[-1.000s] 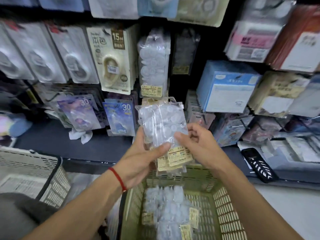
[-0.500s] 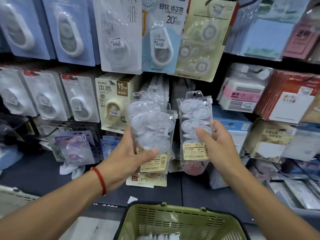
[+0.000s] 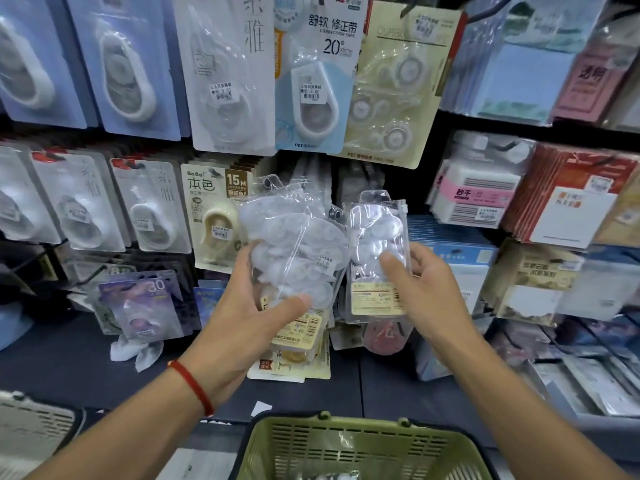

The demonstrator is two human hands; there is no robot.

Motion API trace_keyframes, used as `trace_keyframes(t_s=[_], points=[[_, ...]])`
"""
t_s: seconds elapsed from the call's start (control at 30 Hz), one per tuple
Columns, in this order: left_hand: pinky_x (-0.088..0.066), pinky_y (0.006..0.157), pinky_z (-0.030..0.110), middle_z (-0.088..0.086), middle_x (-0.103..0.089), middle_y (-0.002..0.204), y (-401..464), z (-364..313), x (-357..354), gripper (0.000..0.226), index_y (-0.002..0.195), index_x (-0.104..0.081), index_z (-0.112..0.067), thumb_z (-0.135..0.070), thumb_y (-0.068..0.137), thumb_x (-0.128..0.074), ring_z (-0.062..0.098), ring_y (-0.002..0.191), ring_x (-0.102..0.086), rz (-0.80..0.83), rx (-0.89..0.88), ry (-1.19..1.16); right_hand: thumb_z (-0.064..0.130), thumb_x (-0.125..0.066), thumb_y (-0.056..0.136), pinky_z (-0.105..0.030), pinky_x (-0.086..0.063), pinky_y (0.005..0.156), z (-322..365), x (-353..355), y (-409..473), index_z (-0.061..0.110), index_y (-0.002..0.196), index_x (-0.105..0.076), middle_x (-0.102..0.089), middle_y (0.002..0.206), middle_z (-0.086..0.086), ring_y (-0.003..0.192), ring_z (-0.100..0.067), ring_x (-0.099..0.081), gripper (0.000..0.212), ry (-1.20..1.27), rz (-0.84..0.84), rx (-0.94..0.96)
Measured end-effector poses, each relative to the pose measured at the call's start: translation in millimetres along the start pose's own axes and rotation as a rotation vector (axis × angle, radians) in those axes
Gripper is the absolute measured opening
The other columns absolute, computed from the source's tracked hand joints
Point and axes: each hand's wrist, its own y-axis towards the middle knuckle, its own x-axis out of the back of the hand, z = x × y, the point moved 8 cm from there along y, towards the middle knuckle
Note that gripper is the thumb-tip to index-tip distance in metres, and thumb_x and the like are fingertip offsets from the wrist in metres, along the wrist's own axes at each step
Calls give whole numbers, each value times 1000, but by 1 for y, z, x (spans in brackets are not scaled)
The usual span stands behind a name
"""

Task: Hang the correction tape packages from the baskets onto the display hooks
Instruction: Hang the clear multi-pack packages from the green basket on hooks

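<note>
— Since half a second ago, what's moved?
— Both hands have risen slightly. My right hand (image 3: 424,292) pinches a single packet (image 3: 377,258) of correction tapes, held upright before the display wall (image 3: 381,98).
— And the left?
— My left hand (image 3: 249,317) has its fingers wrapped round a bundle of packets (image 3: 294,244), just beside the single one. Below sits the green basket (image 3: 346,445).

Correction tape packages (image 3: 294,251) are showing clear, glossy, crinkled plastic film (paper labels at the bottom). Below them, the basket (image 3: 356,445) is presenting matt olive slotted plastic.
</note>
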Motion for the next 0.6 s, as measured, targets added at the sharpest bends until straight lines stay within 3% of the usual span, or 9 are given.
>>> trace_keyframes(t_s=[0.07, 0.13, 0.2, 0.3, 0.37, 0.43, 0.53, 0.6], points=[[-55, 83, 10, -13, -75, 124, -1, -1, -3, 69, 134, -51, -46, -3, 88, -80, 0, 113, -70, -10, -3, -21, 39, -61, 103, -27, -52, 93, 1, 3, -4, 26, 148, -51, -64, 118, 17, 102, -2, -64, 48, -216, -26, 31], [-58, 84, 14, -13, -74, 126, -2, 0, -5, 67, 125, -56, -53, -5, 87, -83, 1, 115, -70, -25, -5, -57, 38, -59, 104, -22, -38, 99, 7, 5, -12, 26, 154, -42, -47, 131, 17, 117, 0, -50, 54, -395, -67, 108], [-59, 94, 31, -9, -74, 130, -4, 2, -9, 69, 127, -56, -52, -13, 81, -88, 11, 122, -69, -23, 13, -115, 39, -58, 104, -18, -35, 100, 14, 0, -21, 30, 141, -53, -49, 132, 19, 120, 5, -47, 39, -413, -67, 166], [-57, 99, 49, 1, -74, 130, -7, 7, -18, 76, 136, -52, -44, -14, 75, -85, 26, 123, -70, -7, 46, -225, 44, -62, 102, -7, -44, 78, 16, -17, -31, 32, 109, -70, -71, 107, 19, 96, 7, -63, 15, -185, 64, 127], [-59, 99, 48, 3, -74, 131, -9, 6, -24, 79, 137, -52, -40, -10, 73, -87, 27, 123, -70, -15, 41, -250, 54, -63, 98, -12, -48, 71, 16, -29, -36, 29, 97, -71, -75, 92, 17, 82, 1, -66, 26, -66, 152, 107], [-61, 97, 45, 4, -74, 131, -9, 5, -28, 82, 138, -50, -34, -7, 70, -89, 27, 122, -71, -33, 30, -259, 57, -65, 92, -27, -57, 78, 12, -36, -37, 31, 99, -71, -78, 95, 13, 87, -7, -72, 27, 20, 180, 60], [-61, 93, 56, 6, -74, 130, -7, 6, -32, 86, 137, -51, -34, -8, 69, -96, 31, 118, -73, -73, 56, -287, 48, -68, 89, -44, -63, 85, 9, -34, -35, 34, 99, -74, -81, 99, 6, 93, -16, -77, 19, 148, 145, 25], [-62, 84, 63, 3, -77, 124, -6, 7, -32, 65, 130, -54, -38, -18, 77, -88, 30, 107, -77, -109, 79, -303, 51, -67, 86, -53, -63, 81, 10, -28, -33, 27, 99, -70, -79, 96, -4, 92, -27, -77, 27, 188, 77, 17]])
